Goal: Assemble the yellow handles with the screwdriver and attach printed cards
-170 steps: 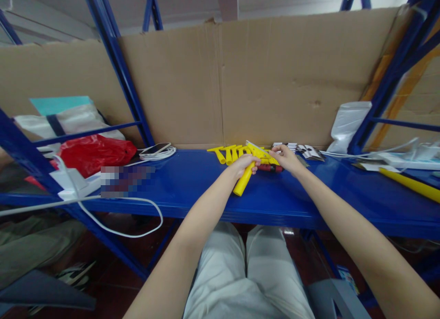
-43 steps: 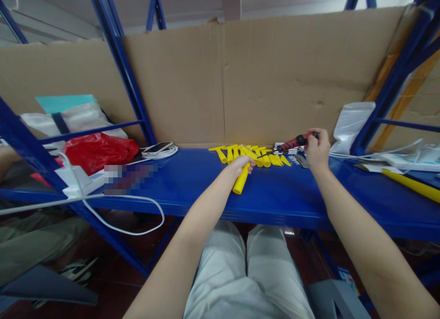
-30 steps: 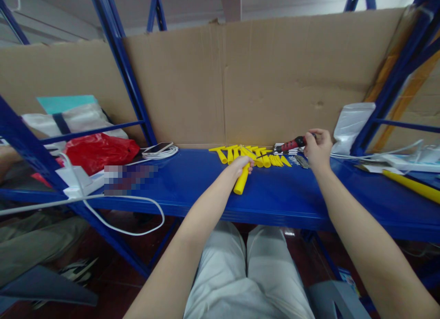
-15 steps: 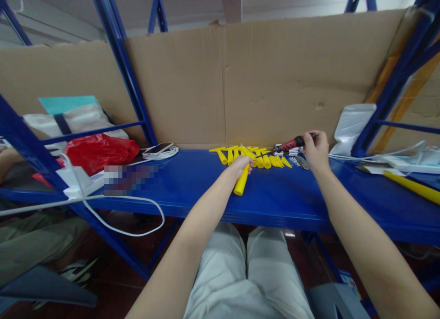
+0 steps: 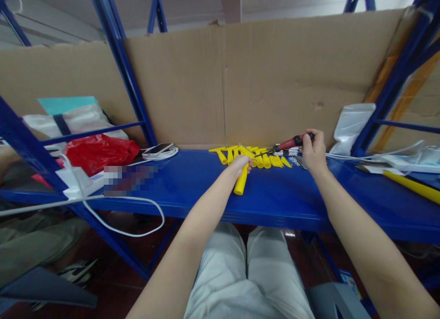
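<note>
Watching remotely, I see the left grip (image 5: 243,163) clenched around one smooth, tubular yellow handle (image 5: 240,184) over the glossy blue surface (image 5: 185,177), while the right grip (image 5: 314,151) grasps one red-and-black screwdriver (image 5: 290,144), slanted tip-down toward the handle; behind them, overlapping yellow T-shaped pieces (image 5: 222,157) defy counting.

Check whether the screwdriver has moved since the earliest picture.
Yes. Judged against the cardboard seam, the screwdriver has shifted right and upward in the view; it is now in the right hand.
</note>
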`<action>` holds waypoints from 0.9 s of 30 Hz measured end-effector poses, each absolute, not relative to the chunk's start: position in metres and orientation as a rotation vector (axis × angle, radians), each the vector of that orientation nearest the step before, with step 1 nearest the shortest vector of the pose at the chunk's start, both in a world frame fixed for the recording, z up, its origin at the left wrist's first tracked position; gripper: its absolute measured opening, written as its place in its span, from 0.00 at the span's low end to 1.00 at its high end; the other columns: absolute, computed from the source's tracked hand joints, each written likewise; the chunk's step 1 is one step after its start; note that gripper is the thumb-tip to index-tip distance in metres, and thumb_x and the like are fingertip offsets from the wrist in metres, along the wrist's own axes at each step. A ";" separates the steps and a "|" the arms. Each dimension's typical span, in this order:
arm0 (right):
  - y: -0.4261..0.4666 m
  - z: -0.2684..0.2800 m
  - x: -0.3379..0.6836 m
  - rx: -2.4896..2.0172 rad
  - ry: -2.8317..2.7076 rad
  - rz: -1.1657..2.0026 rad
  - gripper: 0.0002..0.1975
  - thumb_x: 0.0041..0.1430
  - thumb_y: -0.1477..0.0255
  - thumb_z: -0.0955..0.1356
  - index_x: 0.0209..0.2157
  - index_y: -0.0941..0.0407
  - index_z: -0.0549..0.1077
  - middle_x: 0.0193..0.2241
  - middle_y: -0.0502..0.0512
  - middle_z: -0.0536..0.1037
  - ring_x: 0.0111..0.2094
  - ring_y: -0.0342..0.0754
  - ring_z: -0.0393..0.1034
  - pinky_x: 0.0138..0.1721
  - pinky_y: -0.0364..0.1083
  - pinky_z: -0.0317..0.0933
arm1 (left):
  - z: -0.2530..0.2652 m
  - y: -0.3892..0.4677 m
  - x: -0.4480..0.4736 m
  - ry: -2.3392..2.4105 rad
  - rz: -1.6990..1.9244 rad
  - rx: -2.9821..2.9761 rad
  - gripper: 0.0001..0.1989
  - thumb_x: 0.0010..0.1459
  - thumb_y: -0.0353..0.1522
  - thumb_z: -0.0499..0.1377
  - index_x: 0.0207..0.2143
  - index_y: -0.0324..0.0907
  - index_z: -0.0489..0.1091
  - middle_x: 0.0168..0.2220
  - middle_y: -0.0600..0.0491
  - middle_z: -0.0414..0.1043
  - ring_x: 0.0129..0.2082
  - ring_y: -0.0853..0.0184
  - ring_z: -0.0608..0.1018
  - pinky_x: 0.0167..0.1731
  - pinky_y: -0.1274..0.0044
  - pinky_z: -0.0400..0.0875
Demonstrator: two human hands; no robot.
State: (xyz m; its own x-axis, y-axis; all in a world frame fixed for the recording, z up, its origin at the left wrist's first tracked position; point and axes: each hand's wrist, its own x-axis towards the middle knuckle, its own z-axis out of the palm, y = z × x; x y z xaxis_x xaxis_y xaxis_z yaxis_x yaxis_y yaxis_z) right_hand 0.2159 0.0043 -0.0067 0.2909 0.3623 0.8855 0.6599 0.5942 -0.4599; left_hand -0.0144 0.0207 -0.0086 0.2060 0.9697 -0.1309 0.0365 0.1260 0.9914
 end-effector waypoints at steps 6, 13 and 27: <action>0.010 -0.003 0.215 -0.928 -1.131 -0.009 0.20 0.49 0.52 0.70 0.29 0.54 0.68 0.24 0.50 0.69 0.26 0.45 0.65 0.27 0.46 0.63 | -0.008 0.020 -0.015 1.143 0.950 1.225 0.11 0.53 0.19 0.51 0.23 0.41 0.56 0.14 0.59 0.56 0.13 0.77 0.58 0.19 0.79 0.54; 0.006 0.004 0.213 -0.811 -1.016 0.474 0.20 0.43 0.52 0.73 0.26 0.53 0.68 0.12 0.42 0.57 0.12 0.38 0.49 0.12 0.42 0.48 | -0.006 0.016 -0.015 1.134 0.935 1.254 0.12 0.54 0.19 0.50 0.22 0.41 0.56 0.15 0.59 0.56 0.14 0.77 0.59 0.20 0.79 0.54; 0.009 -0.004 0.218 -0.986 -1.259 -0.053 0.10 0.54 0.69 0.63 0.40 0.53 0.68 0.31 0.52 0.72 0.29 0.46 0.68 0.31 0.48 0.65 | -0.009 0.020 -0.014 1.169 0.945 1.241 0.10 0.53 0.20 0.52 0.23 0.41 0.57 0.14 0.60 0.56 0.14 0.76 0.59 0.17 0.81 0.54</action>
